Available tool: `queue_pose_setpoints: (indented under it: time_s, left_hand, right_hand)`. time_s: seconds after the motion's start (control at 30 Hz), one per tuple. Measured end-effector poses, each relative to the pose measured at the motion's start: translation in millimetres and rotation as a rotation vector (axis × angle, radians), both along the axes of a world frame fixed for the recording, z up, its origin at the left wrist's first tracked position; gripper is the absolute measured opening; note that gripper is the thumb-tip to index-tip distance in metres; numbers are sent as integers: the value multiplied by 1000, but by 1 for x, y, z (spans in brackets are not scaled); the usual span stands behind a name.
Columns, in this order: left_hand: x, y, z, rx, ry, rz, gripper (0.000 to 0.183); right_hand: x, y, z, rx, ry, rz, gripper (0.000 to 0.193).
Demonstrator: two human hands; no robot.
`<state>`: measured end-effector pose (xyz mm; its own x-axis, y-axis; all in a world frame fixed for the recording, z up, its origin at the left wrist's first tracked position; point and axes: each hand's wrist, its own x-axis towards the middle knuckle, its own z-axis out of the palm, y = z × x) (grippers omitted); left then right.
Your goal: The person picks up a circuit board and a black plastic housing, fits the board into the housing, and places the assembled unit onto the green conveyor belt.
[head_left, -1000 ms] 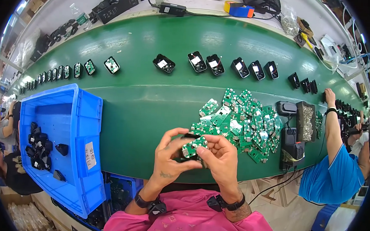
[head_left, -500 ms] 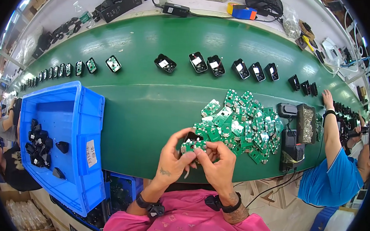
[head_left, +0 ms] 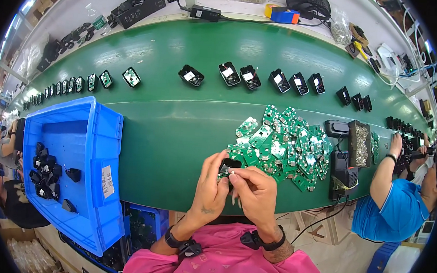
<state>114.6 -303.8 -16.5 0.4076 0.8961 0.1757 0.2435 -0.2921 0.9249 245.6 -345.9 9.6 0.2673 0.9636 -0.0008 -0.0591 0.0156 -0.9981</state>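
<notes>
A small black housing [head_left: 229,163] with a green circuit board [head_left: 222,175] pressed against it sits between both hands, just above the near edge of the green worktop [head_left: 179,129]; the left hand [head_left: 210,191] pinches it from the left with thumb and fingers clenched on it, and the right hand [head_left: 255,189] grips it from the right, fingertips meeting the left ones over the piece; both wrists carry dark bands; just beyond the hands, toward the right, lies a heap of green circuit boards [head_left: 283,145], loosely piled; beside that heap stand a black device [head_left: 344,171] and a dark tray of small parts [head_left: 360,143]; further out a row of black housings [head_left: 262,79] runs along the middle of the worktop; at the left end a blue bin [head_left: 103,144] overhangs the near edge, holding black parts [head_left: 46,176]; a person in a blue shirt [head_left: 391,212] works at the right end.
</notes>
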Motion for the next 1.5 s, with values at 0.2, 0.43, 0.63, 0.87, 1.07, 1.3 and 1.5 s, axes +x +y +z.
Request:
queue_pose_setpoints:
  time_s: [0.2, 0.43, 0.63, 0.87, 1.07, 1.3, 1.5]
  left_hand:
    - [1, -1, 6, 120, 13, 116, 54]
    - [-12, 18, 19, 457, 83, -75, 59]
    - [-8, 21, 28, 502, 48, -145, 65]
    - [-4, 21, 26, 640, 127, -146, 65]
    - [3, 18, 20, 646, 144, -123, 66]
    - [-2, 13, 6, 283, 73, -27, 65]
    - [-9, 14, 27, -213, -145, -220, 74]
  right_hand:
    - [1, -2, 0, 133, -441, -82, 7]
    - [32, 4, 32, 35, -474, 302, 7]
    - [43, 6, 39, 99, -556, 362, 7]
    - [47, 10, 36, 47, -566, 391, 7]
    - [39, 8, 30, 36, -573, 280, 8]
    - [27, 6, 29, -57, -522, 157, 11]
    - [33, 0, -2, -240, 7, 56, 18]
